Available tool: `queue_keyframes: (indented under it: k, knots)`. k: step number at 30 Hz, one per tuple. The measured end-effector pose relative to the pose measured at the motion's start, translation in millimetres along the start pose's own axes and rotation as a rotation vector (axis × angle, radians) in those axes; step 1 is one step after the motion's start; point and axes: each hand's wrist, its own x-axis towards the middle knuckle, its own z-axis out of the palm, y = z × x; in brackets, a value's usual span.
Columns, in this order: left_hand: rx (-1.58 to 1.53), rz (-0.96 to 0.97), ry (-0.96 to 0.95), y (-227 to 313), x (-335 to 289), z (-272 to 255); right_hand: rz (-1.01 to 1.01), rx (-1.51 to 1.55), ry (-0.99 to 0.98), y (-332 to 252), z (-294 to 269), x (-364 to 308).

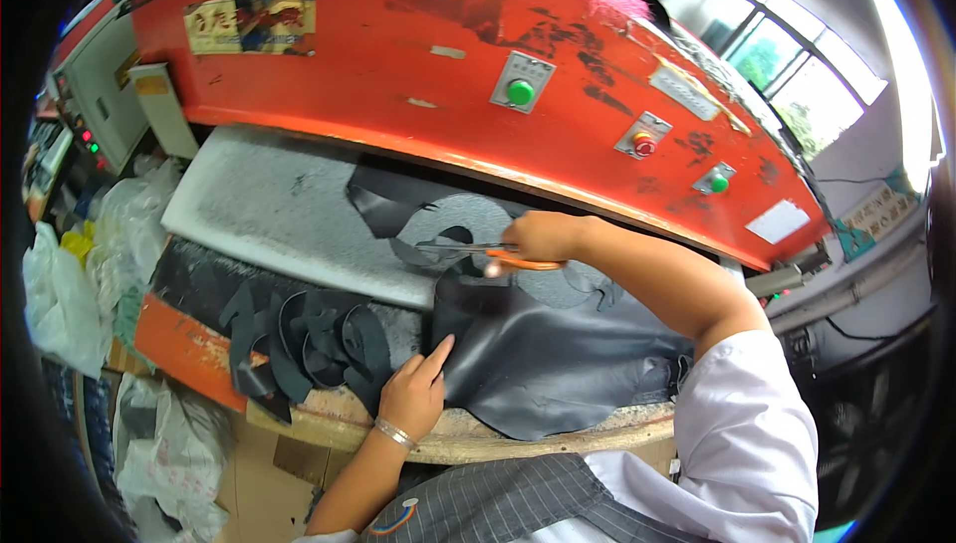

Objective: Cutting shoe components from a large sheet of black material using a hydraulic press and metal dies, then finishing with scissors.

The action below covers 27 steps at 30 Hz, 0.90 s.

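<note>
My right hand point(543, 236) is closed around scissors with orange handles point(533, 264). Their blades point left, at a narrow strip of a dark leather sheet point(538, 364) with large rounded cut-outs. Part of this sheet lies on a grey pad, and its near part drapes over the bench's front edge. Low on the left side of the sheet rests my left hand point(411, 391), fingers stretched out against the leather; a bracelet circles that wrist. Left of it lies a heap of curled dark leather offcuts point(309, 339).
A red machine body point(378, 65) spans the far side, carrying green buttons point(520, 92) and a red knob point(644, 144). The grey pad point(259, 195) reaches beneath it. Plastic bags point(164, 443) stand at the left, below the wooden bench edge point(478, 434).
</note>
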Motion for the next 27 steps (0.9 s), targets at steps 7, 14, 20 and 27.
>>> queue_keyframes:
  k: [7, 14, 20, 27]
  knots:
    - [-0.083, 0.120, -0.088, -12.7, 7.0, 3.0, 0.461, 0.084, -0.109, 89.0, 74.7, -68.2]
    - [-0.001, 0.417, -0.494, -6.0, 7.0, 3.5, 0.407, 0.129, 0.121, 54.8, 93.9, -23.9]
    - [-0.038, 0.380, -0.727, -13.4, -6.6, 10.8, 0.421, 0.115, 0.250, 100.4, 134.5, -76.8]
    - [-0.165, 0.002, -0.319, 0.5, 9.8, -5.2, 0.488, 0.133, 0.365, 150.4, 188.0, -163.4]
